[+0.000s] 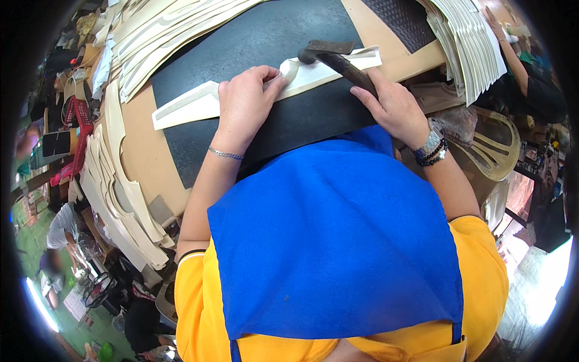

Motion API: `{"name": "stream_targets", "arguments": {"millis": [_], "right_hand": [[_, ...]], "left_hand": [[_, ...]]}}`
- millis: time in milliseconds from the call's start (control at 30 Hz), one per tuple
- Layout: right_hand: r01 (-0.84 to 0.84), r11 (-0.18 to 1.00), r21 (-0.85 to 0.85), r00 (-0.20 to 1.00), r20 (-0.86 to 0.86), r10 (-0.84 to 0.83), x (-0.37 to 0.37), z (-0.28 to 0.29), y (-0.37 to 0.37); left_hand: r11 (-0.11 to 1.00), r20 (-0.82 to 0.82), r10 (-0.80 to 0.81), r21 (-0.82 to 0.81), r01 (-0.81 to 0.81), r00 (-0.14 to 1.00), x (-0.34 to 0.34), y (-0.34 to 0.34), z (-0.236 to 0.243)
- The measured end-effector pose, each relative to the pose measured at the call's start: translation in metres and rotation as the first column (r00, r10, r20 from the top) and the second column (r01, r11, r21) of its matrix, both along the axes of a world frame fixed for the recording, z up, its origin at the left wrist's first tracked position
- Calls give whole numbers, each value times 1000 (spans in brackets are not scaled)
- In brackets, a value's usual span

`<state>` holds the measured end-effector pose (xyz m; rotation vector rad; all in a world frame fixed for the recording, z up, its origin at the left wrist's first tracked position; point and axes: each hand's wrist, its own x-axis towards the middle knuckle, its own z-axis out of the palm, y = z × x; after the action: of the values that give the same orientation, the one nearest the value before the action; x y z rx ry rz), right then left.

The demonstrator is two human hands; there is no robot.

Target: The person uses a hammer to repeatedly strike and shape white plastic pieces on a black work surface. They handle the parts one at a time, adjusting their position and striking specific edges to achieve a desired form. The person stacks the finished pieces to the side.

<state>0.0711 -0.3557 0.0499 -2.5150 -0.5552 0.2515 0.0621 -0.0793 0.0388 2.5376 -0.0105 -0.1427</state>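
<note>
A long white-and-cream cut piece (187, 110) with a grey strip along its edge lies across a black mat (241, 45). My left hand (246, 99) rests over its middle, thumb and fingertips pinched on the curved upper edge. My right hand (395, 108) is wrapped round the dark handle of a hammer (347, 69). The hammer's head is over the right half of the piece, close to the left fingertips; I cannot tell whether it touches the piece.
Layered stacks of similar cream pieces (175, 36) cover the table's far left, with more pieces (114, 193) at the left edge and another stack (461, 42) at the right. A textured black mat (401, 21) lies far right. A chair back (494, 145) stands at right; another person's arm (512, 54) shows beyond.
</note>
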Motion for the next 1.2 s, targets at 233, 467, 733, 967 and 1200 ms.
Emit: {"name": "stream_targets", "arguments": {"millis": [233,467,733,967,1200], "right_hand": [[-1,997,-74,1000,-14,0,2,2,5],[-17,994,-109,1000,-5,17,1,2,7],[-151,987,-62,968,194,160,15,9,19],[-184,969,-166,965,158,210,27,8,16],[-198,963,-185,977,46,210,24,10,12]], "left_hand": [[985,33,19,-174,-13,999,1,-3,-15],[972,383,-224,151,178,896,-2,-11,-23],[861,364,-358,486,153,860,-4,-19,-22],[949,310,-281,234,213,908,-4,-9,-17],[967,148,-84,-228,117,985,0,3,-17]]}}
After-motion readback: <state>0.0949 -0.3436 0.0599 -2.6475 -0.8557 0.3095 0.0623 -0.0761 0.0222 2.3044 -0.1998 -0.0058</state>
